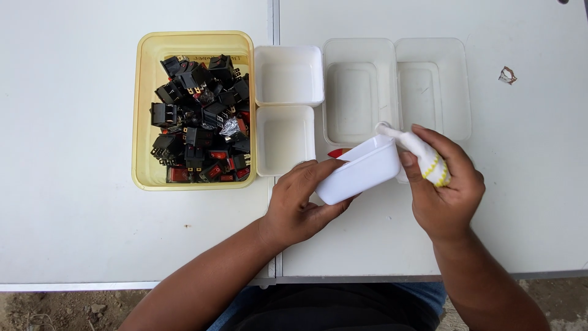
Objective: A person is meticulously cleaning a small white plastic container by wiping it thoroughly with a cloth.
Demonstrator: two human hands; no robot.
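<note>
Outdoor sorting or assembly spot, workshop-like. Two white folding-table tops form surface (73,214), bare dirt ground (61,306) visible below near edge. Yellow bin (142,110) heaped with black and red rocker switches (199,119); empty white trays (288,73) alongside.

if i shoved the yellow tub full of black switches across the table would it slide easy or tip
The yellow tub would probably slide, not tip: it is low and wide, on a smooth white table. It is likely heavy for its size, piled with switches. Being loose, they may shift or rattle.
</note>
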